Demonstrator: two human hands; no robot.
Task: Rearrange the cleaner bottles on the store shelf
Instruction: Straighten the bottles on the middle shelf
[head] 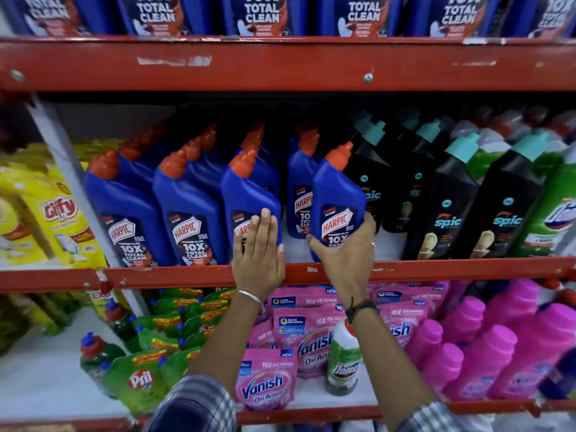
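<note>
Blue Harpic cleaner bottles with orange caps stand in rows on the middle shelf [193, 274]. My right hand [347, 252] grips the base of one blue Harpic bottle [338, 194], which is tilted at the shelf's front edge. My left hand [258, 249] lies flat, fingers together, against the front of the neighbouring Harpic bottle [249, 194]. Another Harpic bottle [300, 188] stands further back between the two. Black Spic bottles [448, 194] with teal caps fill the shelf to the right.
Green-and-white Domex bottles [558, 213] stand at the far right, yellow Giffy packs [59, 213] at the left. The lower shelf holds pink Vanish pouches [265, 381], a lone Domex bottle [344, 360], magenta bottles [486, 353] and green Pril packs [140, 378]. More Harpic bottles [261, 14] line the top shelf.
</note>
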